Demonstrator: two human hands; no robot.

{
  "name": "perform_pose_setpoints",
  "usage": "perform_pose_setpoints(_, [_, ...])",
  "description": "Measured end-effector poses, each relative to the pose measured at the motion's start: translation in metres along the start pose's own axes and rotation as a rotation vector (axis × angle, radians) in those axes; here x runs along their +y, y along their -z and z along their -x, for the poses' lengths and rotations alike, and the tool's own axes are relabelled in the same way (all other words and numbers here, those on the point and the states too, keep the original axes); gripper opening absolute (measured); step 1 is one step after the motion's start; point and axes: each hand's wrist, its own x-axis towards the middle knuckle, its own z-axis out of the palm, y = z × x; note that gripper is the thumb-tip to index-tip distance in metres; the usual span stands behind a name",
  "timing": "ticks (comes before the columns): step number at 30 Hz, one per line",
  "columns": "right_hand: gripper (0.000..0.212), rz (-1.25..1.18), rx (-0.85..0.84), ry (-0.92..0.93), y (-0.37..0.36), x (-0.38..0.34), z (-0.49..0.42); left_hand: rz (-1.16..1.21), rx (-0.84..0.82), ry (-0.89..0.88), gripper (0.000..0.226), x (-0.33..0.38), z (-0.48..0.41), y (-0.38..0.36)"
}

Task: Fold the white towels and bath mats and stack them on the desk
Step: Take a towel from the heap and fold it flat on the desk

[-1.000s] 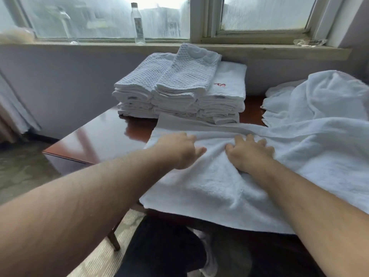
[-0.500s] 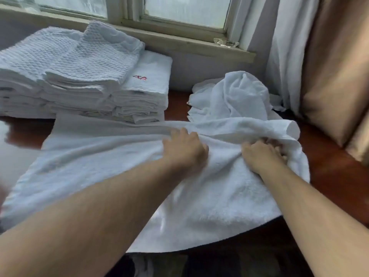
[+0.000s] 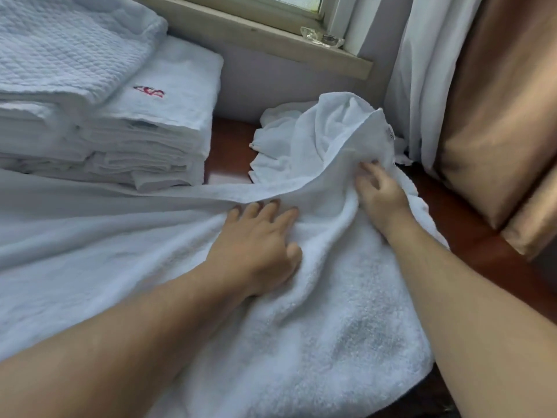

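Note:
A large white towel lies spread across the red-brown desk, its front edge hanging over the near side. My left hand presses flat on the towel's middle with its fingers spread. My right hand reaches to the towel's far right end, fingers curled into the raised fold there. A stack of folded white towels and waffle-weave bath mats stands at the back left. A crumpled white towel lies behind my right hand.
A windowsill with a clear glass object runs along the back wall. A white curtain and a tan drape hang at the right, down to the desk.
The view has swung right and closer. Both hands have slid right along the towel; my right hand has reached its far end and lifted a fold, and my left fingers have spread flat.

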Motion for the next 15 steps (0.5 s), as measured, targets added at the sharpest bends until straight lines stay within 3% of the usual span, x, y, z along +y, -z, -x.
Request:
perform_pose_setpoints(2, [0.046, -0.019, 0.245, -0.099, 0.010, 0.015, -0.001, -0.008, 0.006, 0.000, 0.072, 0.000, -0.001, -0.002])
perform_pose_setpoints(3, [0.053, 0.121, 0.297, -0.182, 0.018, 0.021, -0.001, -0.014, 0.006, 0.000, 0.072, 0.000, -0.001, -0.003])
perform_pose_setpoints(6, [0.072, 0.577, 0.227, -0.434, 0.034, 0.030, 0.006, -0.026, 0.008, 0.001, 0.072, 0.000, -0.002, -0.003])
perform_pose_setpoints(9, [0.039, 0.725, 0.212, -0.393, 0.046, 0.033, 0.013, -0.021, 0.015, -0.002, 0.071, -0.001, -0.002, -0.003])
perform_pose_setpoints(11, [0.035, 0.651, 0.263, -0.243, 0.055, 0.030, 0.016, -0.020, 0.018, -0.008, 0.070, 0.000, -0.001, -0.002])
perform_pose_setpoints(15, [0.046, 0.157, 0.212, -0.012, 0.084, 0.014, 0.030, -0.004, 0.035, -0.031, 0.067, 0.001, 0.001, 0.001])
